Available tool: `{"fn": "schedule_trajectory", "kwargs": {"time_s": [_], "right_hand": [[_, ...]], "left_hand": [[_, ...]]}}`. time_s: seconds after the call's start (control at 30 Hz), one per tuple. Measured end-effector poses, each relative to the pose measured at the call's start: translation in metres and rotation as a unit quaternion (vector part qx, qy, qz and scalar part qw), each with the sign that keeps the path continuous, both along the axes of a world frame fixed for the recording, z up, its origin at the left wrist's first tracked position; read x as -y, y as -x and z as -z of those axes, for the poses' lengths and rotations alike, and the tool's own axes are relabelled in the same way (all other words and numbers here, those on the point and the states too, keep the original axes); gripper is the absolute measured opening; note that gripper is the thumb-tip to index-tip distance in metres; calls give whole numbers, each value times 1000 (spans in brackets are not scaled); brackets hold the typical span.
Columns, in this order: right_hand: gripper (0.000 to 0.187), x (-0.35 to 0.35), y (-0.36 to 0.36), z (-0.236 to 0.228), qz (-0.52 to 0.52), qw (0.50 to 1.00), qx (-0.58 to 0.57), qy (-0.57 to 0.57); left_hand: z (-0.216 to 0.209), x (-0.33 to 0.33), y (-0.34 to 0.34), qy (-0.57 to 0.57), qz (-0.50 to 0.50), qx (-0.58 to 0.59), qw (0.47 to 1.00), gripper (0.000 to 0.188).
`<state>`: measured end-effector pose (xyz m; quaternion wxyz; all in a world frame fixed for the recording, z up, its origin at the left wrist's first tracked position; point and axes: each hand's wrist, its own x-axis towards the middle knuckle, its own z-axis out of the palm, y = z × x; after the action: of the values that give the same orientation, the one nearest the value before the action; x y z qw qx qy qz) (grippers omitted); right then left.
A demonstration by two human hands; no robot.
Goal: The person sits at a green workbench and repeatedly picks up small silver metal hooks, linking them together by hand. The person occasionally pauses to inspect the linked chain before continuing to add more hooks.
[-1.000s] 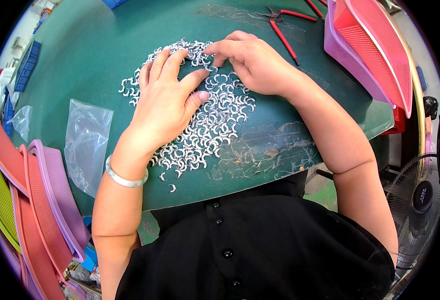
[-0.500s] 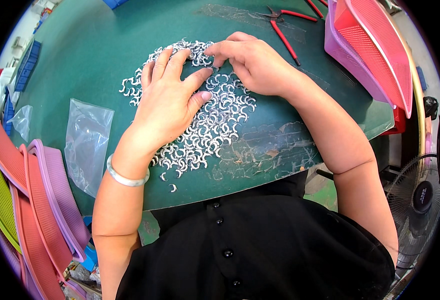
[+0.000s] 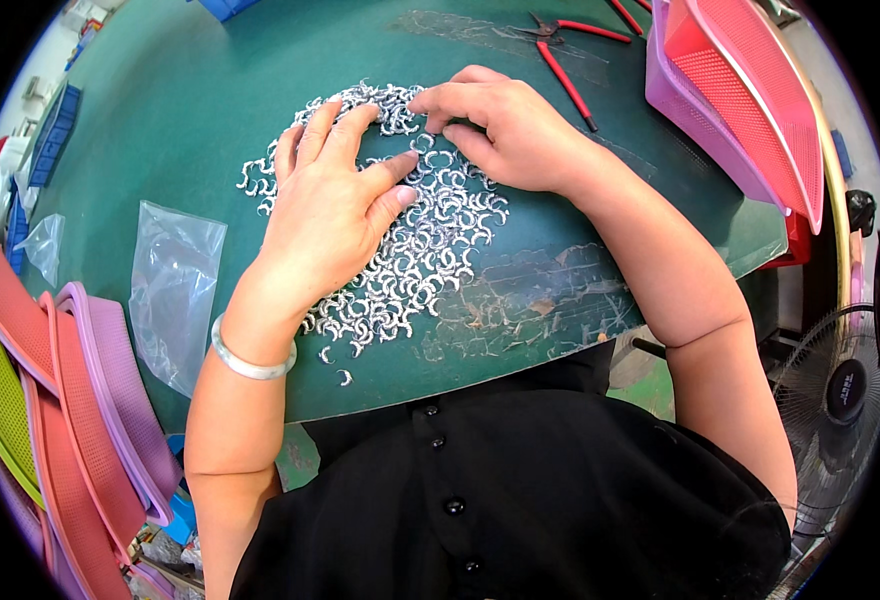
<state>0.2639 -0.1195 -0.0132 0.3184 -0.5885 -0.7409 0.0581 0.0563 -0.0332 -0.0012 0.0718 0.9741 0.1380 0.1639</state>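
Many small silver crescent-shaped pieces (image 3: 415, 265) lie in a loose spread on the green tabletop, with a gap near the far middle. My left hand (image 3: 320, 215), a pale bangle (image 3: 250, 365) on its wrist, rests palm down over the left part of the spread. Its fingers are apart and touch the pieces. At the far right of the spread is my right hand (image 3: 515, 130), fingers bent and thumb away from the index finger. Its fingertips reach the pieces, and no held piece shows. One crescent (image 3: 345, 378) lies alone near the table's front edge.
A clear plastic bag (image 3: 175, 290) lies flat to the left. Red-handled pliers (image 3: 565, 75) are at the far right, beside pink and purple baskets (image 3: 700, 130). More stacked baskets (image 3: 110, 380) stand at the left edge. A fan (image 3: 840, 400) is at the right.
My left hand has shifted slightly left. The right thumb has moved away from the index fingertip, uncovering a few crescents between the hands.
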Motion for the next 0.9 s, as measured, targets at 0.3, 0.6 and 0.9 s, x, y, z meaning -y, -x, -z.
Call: {"fn": "schedule_trajectory", "kwargs": {"time_s": [0.3,0.6,0.9], "right_hand": [[40,-1,3,0,-11,1000,-13,9],[38,-3,2,3,-7,1000,-8,11],[41,-4,5,4,-11,999,-33,-11]], "left_hand": [[5,-3,-4,21,-6,21,1000,32],[4,-3,-2,4,-3,0,1000,31],[5,-6,-2,14,-35,27,999,30]]}}
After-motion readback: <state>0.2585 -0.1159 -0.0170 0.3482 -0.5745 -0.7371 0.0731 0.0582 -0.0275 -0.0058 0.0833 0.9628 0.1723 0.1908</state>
